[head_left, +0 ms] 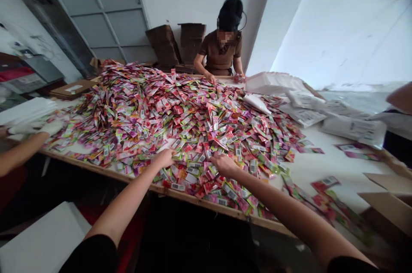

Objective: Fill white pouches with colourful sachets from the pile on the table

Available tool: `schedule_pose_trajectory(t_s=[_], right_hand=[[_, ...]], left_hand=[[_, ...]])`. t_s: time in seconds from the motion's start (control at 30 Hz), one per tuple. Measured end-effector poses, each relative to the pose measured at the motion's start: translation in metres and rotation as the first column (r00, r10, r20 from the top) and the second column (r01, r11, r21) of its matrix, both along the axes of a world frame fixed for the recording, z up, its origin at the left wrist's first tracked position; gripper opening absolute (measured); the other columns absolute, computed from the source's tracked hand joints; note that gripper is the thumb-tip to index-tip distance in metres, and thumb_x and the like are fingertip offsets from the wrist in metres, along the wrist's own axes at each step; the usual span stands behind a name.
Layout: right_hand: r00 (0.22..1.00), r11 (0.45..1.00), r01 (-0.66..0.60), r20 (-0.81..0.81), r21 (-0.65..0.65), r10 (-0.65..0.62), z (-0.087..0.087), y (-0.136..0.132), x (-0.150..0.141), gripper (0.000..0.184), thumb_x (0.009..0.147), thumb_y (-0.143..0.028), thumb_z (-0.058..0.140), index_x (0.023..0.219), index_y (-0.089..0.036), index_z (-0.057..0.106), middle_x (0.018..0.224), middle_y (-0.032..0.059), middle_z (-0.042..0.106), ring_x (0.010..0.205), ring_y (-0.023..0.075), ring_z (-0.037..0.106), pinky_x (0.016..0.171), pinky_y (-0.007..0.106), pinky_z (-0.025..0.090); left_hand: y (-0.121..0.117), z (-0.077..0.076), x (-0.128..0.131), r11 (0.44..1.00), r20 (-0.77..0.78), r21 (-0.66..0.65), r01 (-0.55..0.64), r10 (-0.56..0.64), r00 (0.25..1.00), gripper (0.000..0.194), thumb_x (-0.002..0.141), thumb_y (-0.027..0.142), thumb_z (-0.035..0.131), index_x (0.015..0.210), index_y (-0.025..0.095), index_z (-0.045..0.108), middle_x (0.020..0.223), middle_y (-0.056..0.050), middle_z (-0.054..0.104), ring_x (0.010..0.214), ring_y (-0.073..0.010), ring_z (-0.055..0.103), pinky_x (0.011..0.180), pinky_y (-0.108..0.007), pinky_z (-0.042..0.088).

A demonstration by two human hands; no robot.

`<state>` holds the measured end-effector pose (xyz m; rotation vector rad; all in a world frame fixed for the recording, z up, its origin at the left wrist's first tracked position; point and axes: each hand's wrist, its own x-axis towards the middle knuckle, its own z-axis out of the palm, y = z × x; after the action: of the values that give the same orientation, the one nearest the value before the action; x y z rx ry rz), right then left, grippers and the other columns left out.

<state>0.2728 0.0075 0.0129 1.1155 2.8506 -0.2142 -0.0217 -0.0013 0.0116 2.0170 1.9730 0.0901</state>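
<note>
Sachets (154,105) lie heaped — carton (391,209) open, contents hidden.

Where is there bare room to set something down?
The widest bare patch shows at the right of the table, between the loose packets and the cardboard box, with white bags beyond. It is crowded around the left hand and right hand, where the packet pile spreads.

Open air above the packet heap (189,112), white bags (352,128) crowding the far right, cardboard box (388,207) nearer right
</note>
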Motion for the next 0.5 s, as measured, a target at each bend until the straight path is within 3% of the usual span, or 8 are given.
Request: schedule_pose_trajectory(t_s=[0.1,0.2,0.33,0.4,0.5], right_hand=[[0.988,0.992,0.106,-0.117,0.073,-0.097,0.002,0.011,0.02,0.034,0.068,-0.012,0.055,0.102,-0.017,0.055,0.093,0.0102,0.063,0.088,0.0219,0.056,0.078,0.029,0.039],[0.913,0.947,0.312,-0.302,0.079,-0.275,0.015,0.023,0.049,0.027,0.062,-0.021,0.06,0.088,-0.015,0.057,0.081,0.0082,0.063,0.082,0.0226,0.056,0.073,0.028,0.039],[0.602,0.799,0.593,-0.603,-0.102,-0.524,0.037,0.031,0.088,0.014,0.068,-0.025,0.05,0.078,-0.017,0.054,0.067,0.0022,0.06,0.06,0.015,0.054,0.055,0.022,0.038],[0.504,0.769,0.624,-0.683,-0.136,-0.529,0.044,0.031,0.108,0.014,0.066,-0.025,0.05,0.076,-0.017,0.054,0.066,0.0015,0.059,0.059,0.0145,0.053,0.054,0.022,0.037],[0.498,0.791,0.58,-0.683,-0.196,-0.534,0.042,0.026,0.136,0.012,0.061,-0.026,0.053,0.07,-0.017,0.054,0.062,-0.0003,0.057,0.057,0.0135,0.05,0.053,0.023,0.037]], left_hand=[[-0.003,0.004,-0.013,0.997,0.014,0.076,-0.009,0.008,1.0,0.037,0.064,0.032,0.065,0.098,0.016,0.062,0.104,-0.01,0.064,0.094,-0.022,0.06,0.081,-0.026,0.044],[0.001,0.013,-0.017,0.978,0.106,0.189,-0.091,0.072,0.992,0.041,0.068,0.041,0.06,0.101,0.016,0.06,0.103,-0.009,0.064,0.094,-0.0216,0.06,0.078,-0.026,0.045],[0.013,0.018,0.001,0.954,0.259,0.237,-0.182,0.119,0.959,0.031,0.072,0.044,0.054,0.09,0.02,0.063,0.086,-0.005,0.068,0.085,-0.0212,0.063,0.071,-0.025,0.046],[0.017,0.017,0.015,0.951,0.282,0.226,-0.212,0.145,0.949,0.033,0.066,0.045,0.061,0.085,0.019,0.063,0.088,-0.007,0.068,0.085,-0.0218,0.063,0.069,-0.024,0.046],[0.02,0.014,0.032,0.929,0.27,0.175,-0.326,0.273,0.923,0.038,0.056,0.045,0.069,0.081,0.016,0.063,0.086,-0.01,0.068,0.082,-0.0237,0.064,0.064,-0.024,0.047]])
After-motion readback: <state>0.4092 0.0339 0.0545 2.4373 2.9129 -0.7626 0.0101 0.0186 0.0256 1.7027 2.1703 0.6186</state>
